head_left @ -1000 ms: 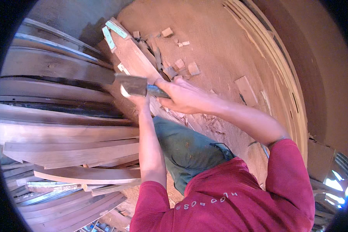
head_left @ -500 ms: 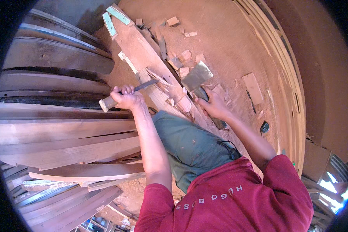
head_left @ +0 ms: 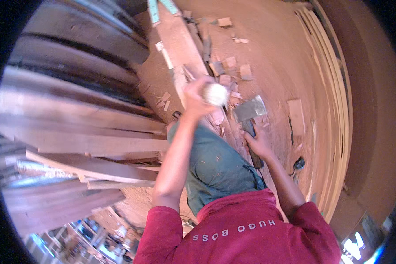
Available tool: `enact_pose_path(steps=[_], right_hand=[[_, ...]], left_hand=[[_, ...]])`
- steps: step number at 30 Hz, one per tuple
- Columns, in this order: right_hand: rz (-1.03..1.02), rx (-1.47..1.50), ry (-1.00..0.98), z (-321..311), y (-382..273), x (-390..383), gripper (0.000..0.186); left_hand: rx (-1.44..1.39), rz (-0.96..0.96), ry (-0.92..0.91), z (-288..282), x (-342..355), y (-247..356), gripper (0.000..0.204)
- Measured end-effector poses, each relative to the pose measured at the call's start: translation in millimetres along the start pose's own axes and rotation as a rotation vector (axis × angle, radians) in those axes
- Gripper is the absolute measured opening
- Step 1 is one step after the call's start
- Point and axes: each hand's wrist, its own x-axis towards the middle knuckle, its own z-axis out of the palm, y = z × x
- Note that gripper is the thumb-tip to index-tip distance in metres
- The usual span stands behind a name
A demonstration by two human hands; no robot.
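My left hand (head_left: 193, 94), blurred, grips a chisel by its wooden handle (head_left: 214, 93), pale butt facing up. The blade is mostly hidden, over a splintered part of a long wooden board (head_left: 174, 39) with two mint-green strips (head_left: 168, 6) at its far end. Lower and to the right, my right hand (head_left: 257, 143) is closed round the dark handle of a hatchet-like tool (head_left: 249, 110) with a broad metal head, held beside the board.
Stacked planks (head_left: 70, 119) fill the left. Offcuts (head_left: 244, 72) and chips lie on the dusty floor (head_left: 273, 53) right of the board, with a loose plank (head_left: 296, 116) and a small black object (head_left: 299, 163). Long pale strips (head_left: 339, 110) run along the right side.
The left hand has swung rightward with the chisel, which has turned from slanted to butt-up. The hatchet has dropped away rightward from where both hands met, its head now a little lower.
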Motion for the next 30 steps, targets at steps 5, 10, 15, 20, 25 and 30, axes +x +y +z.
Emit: enact_pose_path(steps=[5, 10, 15, 20, 25, 30], right_hand=[[0.062, 0.087, -0.001, -3.8, -33.9, -19.4, 0.016], [0.061, 0.013, 0.013, -5.9, -50.7, -26.3, 0.015], [-0.062, -0.127, 0.022, -10.9, -26.4, -10.4, 0.015], [-0.1, -0.136, -0.013, -5.0, -30.3, -6.9, 0.015], [-0.016, -0.089, -0.048, 7.6, -56.7, -17.6, 0.012], [-0.008, -0.11, -0.029, 13.0, -59.4, -20.2, 0.013]], left_hand=[[0.071, 0.079, 0.073, 32.6, -13.4, 9.9, 0.021], [0.075, 0.035, 0.195, 22.3, -6.8, 4.5, 0.022], [0.093, -0.034, 0.068, 10.7, 1.9, -20.9, 0.041], [0.106, -0.026, 0.084, 8.0, 7.4, -33.3, 0.043], [0.093, -0.095, 0.044, 1.8, 8.3, -34.1, 0.042], [0.104, -0.097, 0.104, 4.6, 3.5, -28.1, 0.039]])
